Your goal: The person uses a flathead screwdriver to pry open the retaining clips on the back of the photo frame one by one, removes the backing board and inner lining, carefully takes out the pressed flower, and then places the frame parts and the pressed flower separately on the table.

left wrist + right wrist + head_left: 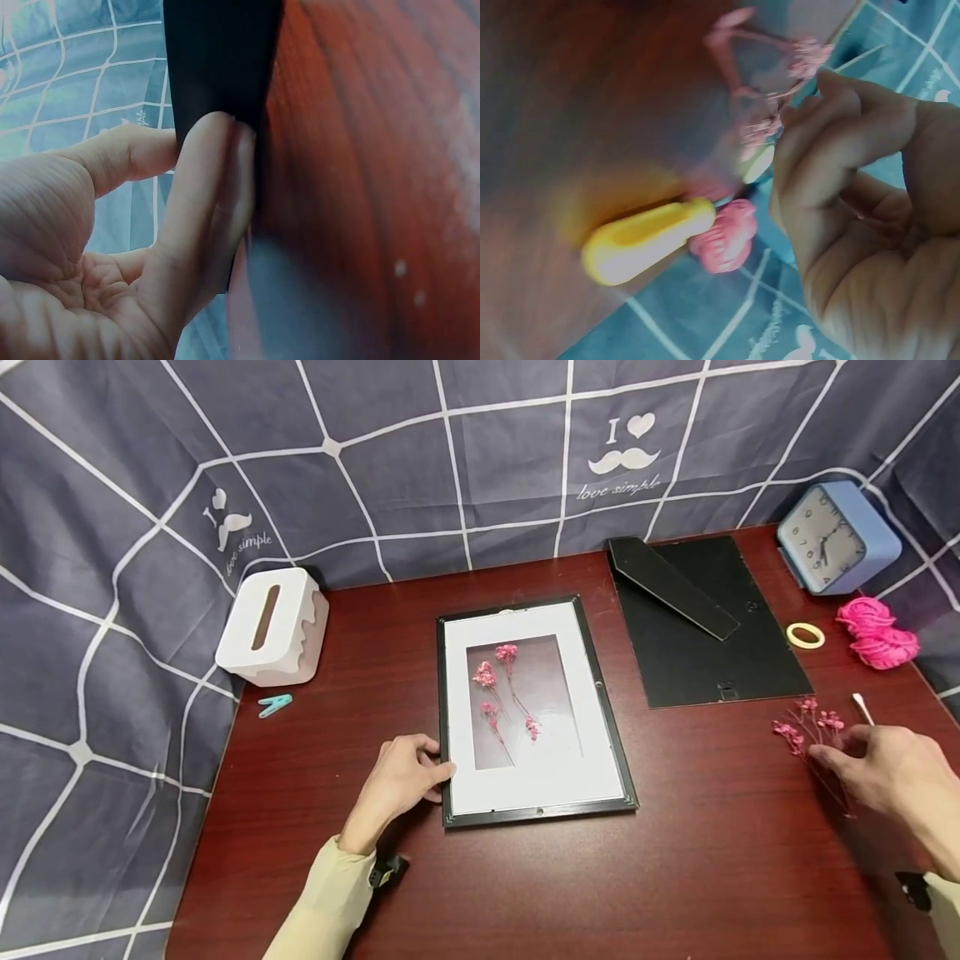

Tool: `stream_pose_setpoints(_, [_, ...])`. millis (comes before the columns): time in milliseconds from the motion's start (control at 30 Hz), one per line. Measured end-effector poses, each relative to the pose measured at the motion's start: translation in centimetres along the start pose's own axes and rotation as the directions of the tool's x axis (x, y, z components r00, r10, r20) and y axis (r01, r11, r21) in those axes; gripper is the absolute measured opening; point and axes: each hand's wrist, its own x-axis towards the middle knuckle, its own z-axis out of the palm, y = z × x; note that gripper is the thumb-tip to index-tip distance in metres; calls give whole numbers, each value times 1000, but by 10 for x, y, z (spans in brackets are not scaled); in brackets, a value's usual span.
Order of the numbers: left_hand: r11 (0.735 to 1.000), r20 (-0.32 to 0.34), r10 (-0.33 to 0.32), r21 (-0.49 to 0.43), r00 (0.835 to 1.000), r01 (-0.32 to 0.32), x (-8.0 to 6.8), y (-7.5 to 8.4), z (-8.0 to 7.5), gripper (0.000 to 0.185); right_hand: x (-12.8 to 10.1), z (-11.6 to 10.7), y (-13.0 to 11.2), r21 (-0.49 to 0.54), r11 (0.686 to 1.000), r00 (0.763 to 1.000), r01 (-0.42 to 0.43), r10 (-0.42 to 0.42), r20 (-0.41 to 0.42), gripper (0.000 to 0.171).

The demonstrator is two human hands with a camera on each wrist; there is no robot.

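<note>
Head view overlooks table; wrist close-ups seem tilted

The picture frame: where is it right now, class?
In the head view, the picture frame lies near the middle of the table, its left edge gripped by the left hand, with the black board beyond it to the right.

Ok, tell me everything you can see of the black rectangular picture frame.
The black rectangular picture frame sits mid-table, its white, card-like mat bordering a glossy, greyish window. Pink, dried-looking flower sprigs show within that window, stems angled down to the right. Small marks dot the thin rim. It lies roughly flat on the reddish-brown wood-grain table; the person's bare left grip holds its left side near the bottom corner, thumb over the rim. Whether that edge is lifted is unclear.
</note>
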Motion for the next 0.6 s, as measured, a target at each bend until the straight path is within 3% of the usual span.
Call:
stream_pose_setpoints(133, [1000,4,-1,3,1000,1,0,0,-1,37,0,-5,-31,42,998,996,40,-37,-81,31])
stream_pose_setpoints(367, [1000,6,-7,1,1000,7,3,-1,-2,39,7,-6,-111,126,968,970,215,-197,-145,24])
stream_pose_setpoints(600, [1000,15,-9,-1,1000,9,3,-1,-2,38,24,3,-190,145,876,885,459,-437,-164,10])
